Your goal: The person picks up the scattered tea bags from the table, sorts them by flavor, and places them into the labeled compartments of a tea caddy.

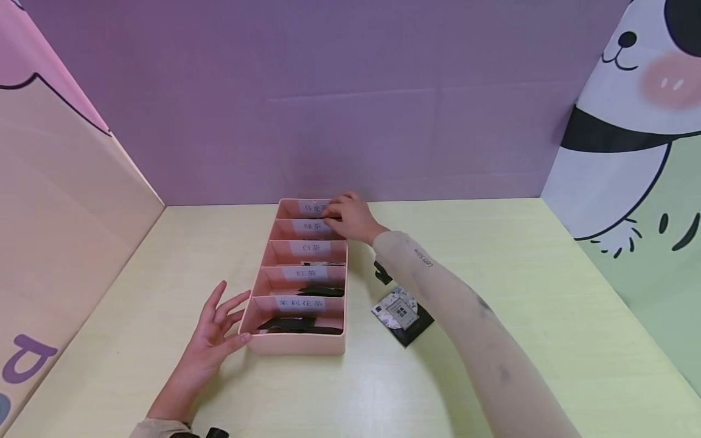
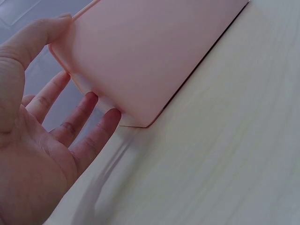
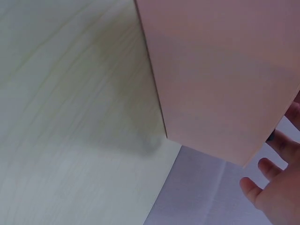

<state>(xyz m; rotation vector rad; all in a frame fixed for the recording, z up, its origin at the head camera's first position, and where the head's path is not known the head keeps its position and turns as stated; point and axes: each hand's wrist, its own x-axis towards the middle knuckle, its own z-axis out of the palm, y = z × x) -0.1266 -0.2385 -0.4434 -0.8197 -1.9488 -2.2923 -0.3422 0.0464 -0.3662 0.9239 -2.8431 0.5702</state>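
A long pink box (image 1: 298, 345) stands on the table, split into several compartments with white Chinese tea labels. My left hand (image 1: 219, 337) is at its near left corner, fingers spread, the thumb at the rim and fingertips right at the wall. My right hand (image 1: 353, 219) reaches over the far right rim into the farthest compartments. There it pinches a thing that shows only as a dark bit (image 3: 271, 136) at the fingertips, likely a black tea sachet; the wall hides most of it. Black tea sachets (image 1: 292, 324) lie in the nearest compartment.
A black sachet with a floral print and grey label (image 1: 402, 313) lies on the table right of the box, beside my right sleeve (image 1: 460, 304). A small black piece (image 1: 381, 274) shows under that forearm. A purple backdrop (image 1: 350, 121) rises behind the table.
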